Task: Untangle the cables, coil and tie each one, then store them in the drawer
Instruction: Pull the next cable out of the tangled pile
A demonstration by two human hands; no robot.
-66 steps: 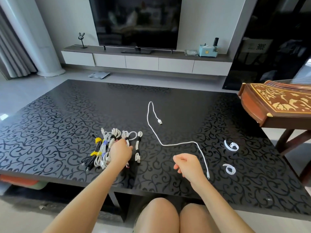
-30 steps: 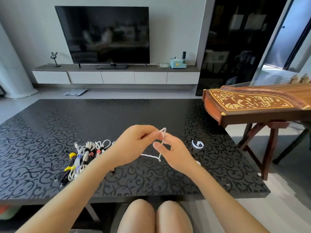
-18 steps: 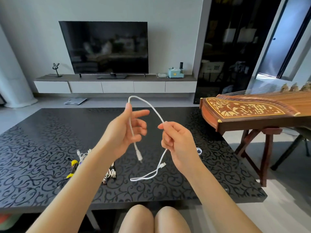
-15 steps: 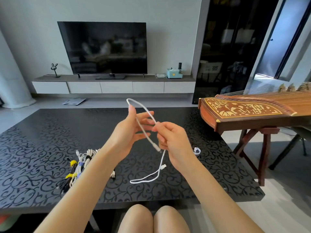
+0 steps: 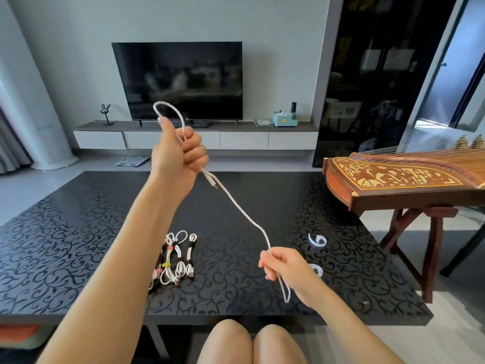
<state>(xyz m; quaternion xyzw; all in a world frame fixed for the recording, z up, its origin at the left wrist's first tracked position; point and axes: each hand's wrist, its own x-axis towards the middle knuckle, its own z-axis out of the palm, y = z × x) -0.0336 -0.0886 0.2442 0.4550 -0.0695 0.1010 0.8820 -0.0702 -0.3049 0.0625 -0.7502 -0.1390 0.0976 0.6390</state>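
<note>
A seated person holds a white charging cable (image 5: pixel 236 203) stretched in the air above a black coffee table (image 5: pixel 78 245) patterned with scrollwork. The left hand (image 5: pixel 178 153), raised high, is clenched round the cable, with a loop standing up over the thumb and a plug end hanging just below the fist. From there the cable slopes down to the right hand (image 5: pixel 286 266), which pinches it between thumb and curled fingers just above the tabletop; a short bight droops under that hand. On the table near the left forearm lies a cluster of coiled cables (image 5: pixel 175 258), each bound at the middle with a dark, yellow or pink tie. Two curled white strap ties (image 5: pixel 317 240) sit on the table by the right hand, one partly hidden behind it. A guzheng (image 5: pixel 399 177) with gold inlay stands on a wooden stand to the right of the table. Against the far wall a dark television (image 5: pixel 181 80) stands on a low console (image 5: pixel 196 137), alongside a small rabbit figure (image 5: pixel 105 112) and a pale blue box (image 5: pixel 284 119) whose markings are too small to read.
</note>
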